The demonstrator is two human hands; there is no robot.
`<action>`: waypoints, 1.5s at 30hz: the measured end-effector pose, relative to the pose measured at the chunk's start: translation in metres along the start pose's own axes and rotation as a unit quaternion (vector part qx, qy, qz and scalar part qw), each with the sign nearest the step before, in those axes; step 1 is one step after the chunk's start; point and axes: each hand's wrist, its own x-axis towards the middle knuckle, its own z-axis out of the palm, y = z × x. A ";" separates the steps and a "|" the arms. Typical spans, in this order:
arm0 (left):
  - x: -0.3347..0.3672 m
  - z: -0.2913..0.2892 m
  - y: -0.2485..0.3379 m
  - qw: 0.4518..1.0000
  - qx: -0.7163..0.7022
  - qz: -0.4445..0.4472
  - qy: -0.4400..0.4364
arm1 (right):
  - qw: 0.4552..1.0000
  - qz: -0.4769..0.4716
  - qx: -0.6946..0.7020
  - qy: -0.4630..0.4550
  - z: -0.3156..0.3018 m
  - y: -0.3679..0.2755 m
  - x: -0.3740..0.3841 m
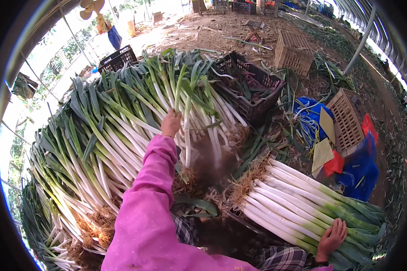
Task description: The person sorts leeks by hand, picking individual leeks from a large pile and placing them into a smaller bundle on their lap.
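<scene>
In the middle, my left hand [171, 123] is closed around the stalk of a leek [187, 140] at the near side of a big heap of leeks [108, 122]. White shanks and shaggy roots point toward me; the green leaves lie at the far side. At the lower right, my right hand [332, 235] rests with fingers laid out on the green part of a neat row of leeks [289, 194]. Those leeks lie side by side, roots to the left and leaves to the right. Whatever supports the row is mostly hidden beneath it.
Behind the heap stands a black crate [117, 58]; another dark crate [253, 97] holds leafy scraps. Tan slatted crates [294, 52] stand farther right. Blue plastic sheeting [362, 171], red scraps [333, 163] and yellowish card [322, 156] lie beyond the row. Loose leaves litter the soil.
</scene>
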 end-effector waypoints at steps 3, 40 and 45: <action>0.003 0.014 -0.003 0.994 0.030 -0.062 -0.089 | 1.000 -0.001 0.004 -0.003 0.001 -0.004 0.001; -0.081 -0.332 0.027 0.848 0.512 0.098 0.095 | 0.999 -0.012 0.026 0.024 0.004 -0.007 0.005; -0.209 -0.475 0.015 0.913 0.392 -0.057 0.098 | 0.999 -0.022 0.007 0.024 0.013 0.001 0.008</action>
